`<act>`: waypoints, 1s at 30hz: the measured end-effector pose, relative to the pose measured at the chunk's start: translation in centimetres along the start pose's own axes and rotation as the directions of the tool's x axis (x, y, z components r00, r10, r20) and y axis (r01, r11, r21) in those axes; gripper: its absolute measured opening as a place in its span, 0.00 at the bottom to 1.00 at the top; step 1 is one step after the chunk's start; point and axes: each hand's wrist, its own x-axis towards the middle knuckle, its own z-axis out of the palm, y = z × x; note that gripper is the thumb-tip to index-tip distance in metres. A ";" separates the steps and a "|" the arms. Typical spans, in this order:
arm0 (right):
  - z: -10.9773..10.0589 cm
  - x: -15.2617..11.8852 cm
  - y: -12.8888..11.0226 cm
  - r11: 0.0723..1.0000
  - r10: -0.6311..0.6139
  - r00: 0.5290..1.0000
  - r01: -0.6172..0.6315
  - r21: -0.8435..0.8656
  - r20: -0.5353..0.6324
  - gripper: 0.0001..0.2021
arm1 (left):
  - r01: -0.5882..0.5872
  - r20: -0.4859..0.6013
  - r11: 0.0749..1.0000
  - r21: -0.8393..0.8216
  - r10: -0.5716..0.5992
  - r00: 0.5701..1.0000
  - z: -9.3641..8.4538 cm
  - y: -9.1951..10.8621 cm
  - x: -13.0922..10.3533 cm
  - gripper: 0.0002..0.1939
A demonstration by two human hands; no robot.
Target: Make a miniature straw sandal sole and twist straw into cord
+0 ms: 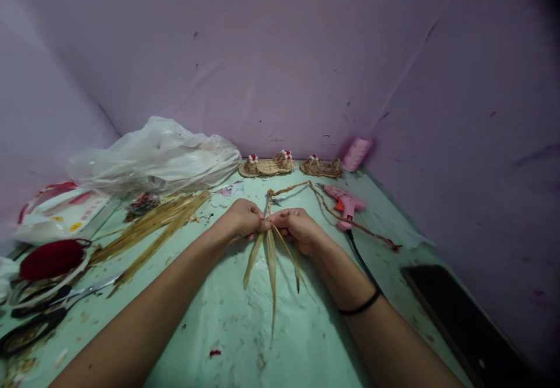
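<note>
My left hand (245,220) and my right hand (294,226) meet near the middle of the table, both pinching a braid of dried straw-coloured fibre (289,189). From between my fingers, several loose flat strands (272,277) fan out towards me. The finished length of braid runs away from my hands, bends to the right and ends in a small red tie (396,247). It passes across the handle of a pink glue gun (345,204). My fingertips hide the exact point where the strands cross.
Dried leaf strips (160,230), scissors (65,306), red yarn (52,259) and a clear plastic bag (161,154) occupy the left side. Small woven slippers (266,168) and a pink roll (356,154) stand by the back wall. A dark phone-like slab (459,318) lies right.
</note>
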 end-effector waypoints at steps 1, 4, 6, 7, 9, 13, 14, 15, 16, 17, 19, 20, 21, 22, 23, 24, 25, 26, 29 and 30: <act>0.0 0.0 0.0 1.000 0.001 1.000 -0.001 0.003 0.002 0.02 | 0.008 0.030 0.999 -0.037 -0.006 1.000 0.1 0.0 -0.1 0.04; -0.1 -0.1 -0.1 1.000 0.012 1.000 -0.012 0.010 0.018 0.04 | 0.042 0.125 0.987 -0.158 -0.022 0.992 0.4 0.2 -0.3 0.04; -0.2 -0.2 -0.3 1.000 0.020 0.999 -0.021 0.014 0.043 0.04 | 0.061 0.151 0.978 -0.199 -0.031 0.988 0.5 0.3 -0.4 0.05; -0.3 -0.2 -0.3 1.000 0.021 0.998 -0.022 0.017 0.056 0.03 | 0.068 0.146 0.980 -0.187 -0.041 0.988 0.5 0.3 -0.4 0.05; -0.4 -0.3 -0.4 0.999 0.019 0.997 -0.021 0.026 0.081 0.03 | 0.083 0.113 0.991 -0.110 -0.070 0.991 0.5 0.3 -0.4 0.08; -0.5 -0.4 -0.4 0.999 -0.015 0.992 0.010 0.042 0.123 0.05 | 0.099 0.047 0.995 -0.033 -0.098 0.994 0.5 0.3 -0.3 0.10; -0.5 -0.4 -0.3 0.999 -0.017 0.992 0.012 0.041 0.123 0.05 | 0.091 0.040 0.995 -0.034 -0.090 0.995 0.4 0.2 -0.3 0.10; -0.5 -0.4 -0.3 0.999 -0.013 0.993 0.008 0.038 0.118 0.05 | 0.075 0.040 0.996 -0.040 -0.073 0.997 0.3 0.2 -0.2 0.10; -0.5 -0.3 -0.2 0.999 -0.003 0.994 -0.001 0.034 0.109 0.05 | 0.054 0.049 0.997 -0.049 -0.052 0.997 0.2 0.1 -0.2 0.10; -0.5 -0.3 -0.2 1.000 0.009 0.995 -0.012 0.029 0.096 0.05 | 0.037 0.071 0.998 -0.056 -0.033 0.997 0.0 0.0 -0.1 0.09; -0.5 -0.3 -0.1 0.999 0.025 0.997 -0.026 0.018 0.077 0.05 | 0.016 0.125 0.997 -0.075 -0.007 0.992 -0.3 -0.2 0.0 0.07; -0.5 -0.3 -0.1 1.000 0.024 0.997 -0.025 0.012 0.071 0.05 | 0.014 0.139 0.996 -0.085 -0.002 0.990 -0.4 -0.3 0.0 0.06; -0.5 -0.3 -0.1 1.000 0.020 0.998 -0.020 0.006 0.064 0.05 | 0.018 0.141 0.996 -0.091 -0.005 0.990 -0.5 -0.3 0.0 0.06; -0.4 -0.3 -0.1 1.000 0.013 0.998 -0.013 -0.002 0.056 0.05 | 0.027 0.132 0.995 -0.094 -0.015 0.991 -0.5 -0.3 -0.1 0.07; -0.4 -0.3 -0.1 1.000 0.005 0.999 -0.004 -0.013 0.050 0.04 | 0.035 0.112 0.995 -0.096 -0.024 0.993 -0.5 -0.3 -0.1 0.08; -0.4 -0.4 -0.1 1.000 -0.006 0.999 0.007 -0.026 0.044 0.04 | 0.041 0.085 0.994 -0.097 -0.033 0.996 -0.3 -0.2 -0.2 0.09; -0.4 -0.3 0.0 0.999 -0.019 0.999 0.021 -0.044 0.036 0.04 | 0.045 0.055 0.995 -0.094 -0.040 0.998 -0.2 -0.1 -0.3 0.10; -0.4 -0.3 0.0 0.997 -0.035 0.999 0.036 -0.064 0.026 0.03 | 0.045 0.024 0.995 -0.087 -0.043 0.999 0.0 0.1 -0.5 0.11; -0.3 0.1 0.5 0.986 -0.085 0.996 0.082 -0.145 -0.018 0.03 | 0.016 -0.043 0.998 -0.062 -0.019 0.999 0.4 0.4 -0.7 0.13; -0.3 0.3 0.6 0.980 -0.104 0.994 0.096 -0.177 -0.036 0.03 | 0.007 -0.052 0.998 -0.056 -0.010 0.999 0.5 0.4 -0.7 0.12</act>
